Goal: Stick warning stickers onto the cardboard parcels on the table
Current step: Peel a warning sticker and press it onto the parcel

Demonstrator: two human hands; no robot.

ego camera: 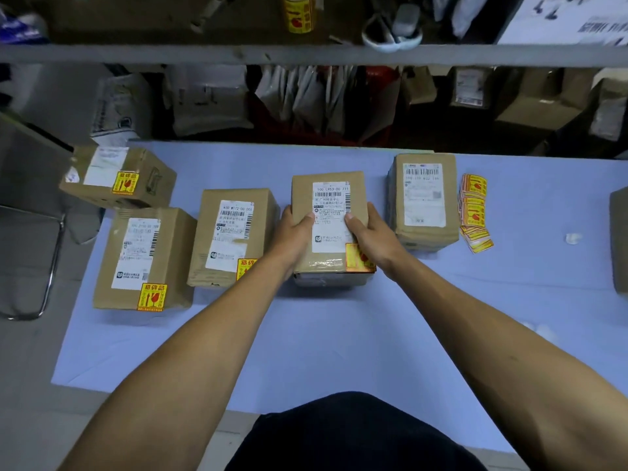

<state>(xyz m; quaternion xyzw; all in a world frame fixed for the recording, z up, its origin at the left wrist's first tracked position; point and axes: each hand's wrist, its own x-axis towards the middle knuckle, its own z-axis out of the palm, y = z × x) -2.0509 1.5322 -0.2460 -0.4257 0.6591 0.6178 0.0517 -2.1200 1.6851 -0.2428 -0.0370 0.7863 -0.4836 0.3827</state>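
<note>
The middle parcel (329,226), with a yellow warning sticker (356,258) at its near right corner, is gripped on the blue table (306,341) by the left hand (294,232) and right hand (372,237), fingers curled round its sides. Three stickered parcels lie to its left, while an unstickered parcel (423,198) and a strip of stickers (474,212) lie to its right.

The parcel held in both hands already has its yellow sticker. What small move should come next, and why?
Probably set the held parcel down and let go. Both the left hand and the right hand grip it, and its warning sticker is on. The parcel to its right shows no sticker, and the sticker strip lies beside it.
</note>
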